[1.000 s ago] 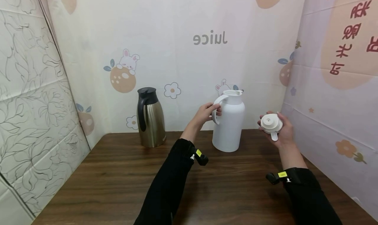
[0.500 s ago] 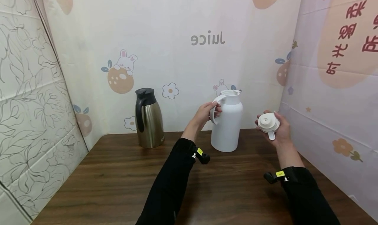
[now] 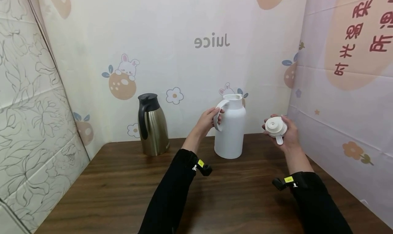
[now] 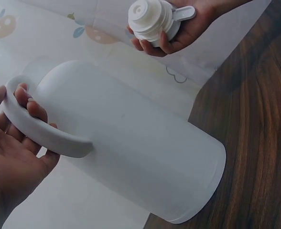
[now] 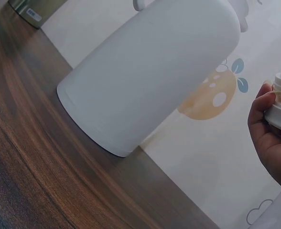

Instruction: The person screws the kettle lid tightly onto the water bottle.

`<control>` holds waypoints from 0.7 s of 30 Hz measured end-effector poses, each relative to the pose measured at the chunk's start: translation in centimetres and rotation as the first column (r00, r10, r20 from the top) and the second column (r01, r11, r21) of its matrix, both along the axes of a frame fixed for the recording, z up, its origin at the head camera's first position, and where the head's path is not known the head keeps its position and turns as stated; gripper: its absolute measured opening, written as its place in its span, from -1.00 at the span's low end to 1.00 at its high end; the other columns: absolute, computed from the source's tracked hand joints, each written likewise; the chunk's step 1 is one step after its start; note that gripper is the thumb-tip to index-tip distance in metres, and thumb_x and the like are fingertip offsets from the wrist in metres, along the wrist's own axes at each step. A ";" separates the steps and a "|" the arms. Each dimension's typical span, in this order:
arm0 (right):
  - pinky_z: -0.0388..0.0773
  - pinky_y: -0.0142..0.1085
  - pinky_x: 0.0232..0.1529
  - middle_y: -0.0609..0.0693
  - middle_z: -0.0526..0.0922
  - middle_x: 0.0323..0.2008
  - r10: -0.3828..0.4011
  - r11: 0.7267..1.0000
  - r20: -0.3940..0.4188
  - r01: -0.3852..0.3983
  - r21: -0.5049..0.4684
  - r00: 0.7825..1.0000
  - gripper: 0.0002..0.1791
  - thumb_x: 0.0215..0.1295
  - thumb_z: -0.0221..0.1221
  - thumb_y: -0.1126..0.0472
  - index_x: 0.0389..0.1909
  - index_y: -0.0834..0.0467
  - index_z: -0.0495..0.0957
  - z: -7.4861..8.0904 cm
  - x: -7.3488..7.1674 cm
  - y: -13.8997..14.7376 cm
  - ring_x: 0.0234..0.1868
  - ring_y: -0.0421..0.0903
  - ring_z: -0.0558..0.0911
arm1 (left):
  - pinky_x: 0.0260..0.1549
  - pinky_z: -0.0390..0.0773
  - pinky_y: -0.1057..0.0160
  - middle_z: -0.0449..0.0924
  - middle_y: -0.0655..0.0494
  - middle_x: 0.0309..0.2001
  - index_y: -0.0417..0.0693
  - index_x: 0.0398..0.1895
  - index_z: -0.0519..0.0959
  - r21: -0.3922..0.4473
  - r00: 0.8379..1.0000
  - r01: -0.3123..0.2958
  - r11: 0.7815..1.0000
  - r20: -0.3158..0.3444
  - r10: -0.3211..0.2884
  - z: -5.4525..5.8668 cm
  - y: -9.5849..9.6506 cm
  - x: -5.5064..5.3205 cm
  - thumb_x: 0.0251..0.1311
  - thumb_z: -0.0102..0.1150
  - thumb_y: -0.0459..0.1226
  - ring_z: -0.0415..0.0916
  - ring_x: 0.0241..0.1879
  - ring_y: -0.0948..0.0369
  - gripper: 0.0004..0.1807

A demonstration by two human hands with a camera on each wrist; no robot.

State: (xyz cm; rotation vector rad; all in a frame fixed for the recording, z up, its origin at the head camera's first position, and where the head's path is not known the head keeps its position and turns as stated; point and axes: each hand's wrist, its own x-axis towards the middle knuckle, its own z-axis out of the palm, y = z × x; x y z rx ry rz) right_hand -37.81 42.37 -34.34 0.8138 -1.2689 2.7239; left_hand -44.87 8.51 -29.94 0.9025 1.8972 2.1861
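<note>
A white thermos jug (image 3: 229,135) stands on the wooden table toward the back, its mouth uncovered at the top. My left hand (image 3: 207,122) grips the jug's handle (image 4: 45,133); in the left wrist view the fingers pass through the loop. To the right of the jug, my right hand (image 3: 290,135) holds a white lid (image 3: 275,126) in the air. The lid's stepped round underside faces up toward the head camera, and a small tab points down toward the wrist. In the right wrist view the hand and lid are partly cut off at the right edge.
A gold-coloured thermos jug (image 3: 155,130) with black top and handle stands left of the white one. Printed cloth walls rise directly behind the table (image 3: 122,189) and along its right side. Another patterned cloth (image 3: 37,125) hangs at the left.
The head view has turned slightly right, so things appear further left. The white jug's top has shifted slightly left against the wall print. Both hands keep their hold.
</note>
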 end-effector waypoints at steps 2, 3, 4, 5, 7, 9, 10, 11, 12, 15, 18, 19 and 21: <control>0.77 -0.05 -0.15 0.24 0.73 0.04 -0.008 1.000 0.002 0.008 0.011 1.000 -0.46 0.76 -0.33 -0.06 0.17 0.19 0.52 0.0 0.0 -0.1 0.00 0.17 0.78 | -0.17 0.50 0.20 0.49 0.12 -0.34 -0.15 0.08 0.58 0.003 1.000 0.004 1.000 0.003 -0.004 0.0 -0.4 0.3 0.70 -0.08 -0.04 0.45 -0.32 0.20 -0.62; 0.77 -0.05 -0.15 0.24 0.73 0.04 -0.009 1.000 0.001 0.009 0.014 1.000 -0.47 0.76 -0.32 -0.07 0.17 0.18 0.52 0.0 0.0 -0.1 0.00 0.16 0.78 | -0.18 0.49 0.20 0.48 0.12 -0.35 -0.14 0.08 0.57 0.004 1.000 0.007 1.000 0.004 -0.007 0.0 -0.6 0.4 0.70 -0.09 -0.04 0.45 -0.33 0.20 -0.63; 0.77 -0.05 -0.14 0.23 0.73 0.04 -0.011 1.000 0.001 0.011 0.017 1.000 -0.48 0.76 -0.29 -0.07 0.17 0.18 0.52 0.0 0.1 -0.1 0.00 0.16 0.78 | -0.18 0.49 0.20 0.48 0.13 -0.35 -0.14 0.08 0.57 0.006 1.000 0.009 1.000 0.004 -0.009 0.0 -0.8 0.5 0.70 -0.09 -0.04 0.44 -0.33 0.20 -0.63; 0.76 -0.05 -0.14 0.23 0.73 0.04 -0.010 1.000 -0.001 0.010 0.019 1.000 -0.49 0.76 -0.28 -0.07 0.17 0.18 0.52 0.0 0.0 -0.1 0.00 0.16 0.78 | -0.18 0.48 0.20 0.47 0.13 -0.35 -0.14 0.07 0.57 0.008 1.000 0.008 1.000 0.004 -0.008 0.0 -1.0 0.7 0.70 -0.10 -0.05 0.44 -0.33 0.20 -0.63; 0.76 -0.06 -0.13 0.22 0.74 0.04 -0.008 1.000 -0.005 0.009 0.025 1.000 -0.49 0.76 -0.27 -0.07 0.18 0.18 0.52 0.0 0.0 -0.1 0.00 0.15 0.78 | -0.19 0.47 0.20 0.47 0.13 -0.35 -0.14 0.07 0.56 0.015 1.000 0.006 1.000 0.004 -0.006 -0.1 -1.4 0.9 0.71 -0.11 -0.05 0.42 -0.34 0.20 -0.63; 0.76 -0.07 -0.14 0.21 0.74 0.03 -0.009 0.999 -0.009 0.010 0.032 1.000 -0.49 0.76 -0.28 -0.07 0.17 0.18 0.52 0.0 0.0 -0.1 0.00 0.15 0.78 | -0.20 0.46 0.21 0.46 0.12 -0.35 -0.15 0.06 0.57 0.028 1.000 0.004 1.000 0.004 -0.004 -0.3 -1.9 1.1 0.71 -0.11 -0.06 0.41 -0.35 0.20 -0.63; 0.76 -0.07 -0.14 0.20 0.75 0.03 -0.011 0.999 -0.010 0.011 0.035 1.000 -0.48 0.76 -0.30 -0.07 0.17 0.17 0.52 0.0 -0.1 -0.1 0.00 0.14 0.78 | -0.21 0.46 0.21 0.46 0.12 -0.35 -0.15 0.06 0.57 0.036 1.000 0.003 0.999 0.004 -0.003 -0.4 -2.1 1.2 0.71 -0.12 -0.07 0.40 -0.35 0.20 -0.63; 0.76 -0.08 -0.15 0.20 0.75 0.03 -0.009 0.999 -0.008 0.010 0.033 1.000 -0.48 0.76 -0.31 -0.06 0.17 0.18 0.52 0.0 -0.1 -0.1 -0.01 0.14 0.78 | -0.22 0.45 0.21 0.45 0.12 -0.35 -0.16 0.06 0.57 0.042 1.000 0.004 0.999 0.003 -0.004 -0.5 -2.3 1.3 0.72 -0.13 -0.08 0.40 -0.36 0.20 -0.64; 0.76 -0.08 -0.15 0.20 0.75 0.02 -0.009 0.999 -0.007 0.009 0.031 1.000 -0.47 0.77 -0.32 -0.06 0.17 0.18 0.52 0.0 -0.1 -0.1 -0.01 0.14 0.78 | -0.22 0.45 0.22 0.45 0.11 -0.36 -0.16 0.05 0.57 0.051 1.000 0.007 0.999 0.004 -0.007 -0.5 -2.5 1.4 0.72 -0.13 -0.08 0.39 -0.36 0.20 -0.64; 0.76 -0.07 -0.16 0.22 0.74 0.03 -0.002 1.000 0.000 0.002 0.019 1.000 -0.46 0.77 -0.35 -0.05 0.17 0.18 0.52 -0.1 -0.1 -0.1 -0.01 0.15 0.78 | -0.21 0.42 0.21 0.43 0.12 -0.36 -0.16 0.05 0.55 0.067 1.000 0.020 0.998 0.004 -0.020 -0.8 -3.0 1.9 0.72 -0.15 -0.10 0.37 -0.36 0.20 -0.65; 0.76 -0.06 -0.15 0.24 0.73 0.04 0.008 1.000 0.000 -0.008 0.010 1.000 -0.46 0.77 -0.36 -0.05 0.19 0.20 0.50 -0.2 -0.1 0.0 0.00 0.17 0.77 | -0.20 0.40 0.20 0.42 0.13 -0.36 -0.15 0.04 0.54 0.080 1.000 0.026 0.996 0.008 -0.027 -0.9 -3.5 2.4 0.73 -0.17 -0.10 0.35 -0.35 0.20 -0.65; 0.76 -0.06 -0.15 0.24 0.73 0.04 0.010 1.000 -0.001 -0.010 0.009 1.000 -0.45 0.77 -0.36 -0.05 0.19 0.20 0.50 -0.2 -0.1 0.0 0.00 0.17 0.77 | -0.19 0.39 0.20 0.41 0.13 -0.36 -0.14 0.04 0.54 0.085 1.000 0.027 0.996 0.010 -0.028 -0.9 -3.6 2.5 0.73 -0.18 -0.10 0.35 -0.35 0.21 -0.65; 0.76 -0.06 -0.15 0.24 0.73 0.05 0.009 1.000 -0.003 -0.009 0.009 1.000 -0.46 0.77 -0.36 -0.05 0.20 0.20 0.50 -0.2 0.0 0.0 0.00 0.16 0.77 | -0.20 0.38 0.20 0.40 0.13 -0.37 -0.14 0.03 0.53 0.096 0.999 0.028 0.995 0.013 -0.029 -0.8 -3.9 2.8 0.73 -0.18 -0.11 0.34 -0.35 0.21 -0.66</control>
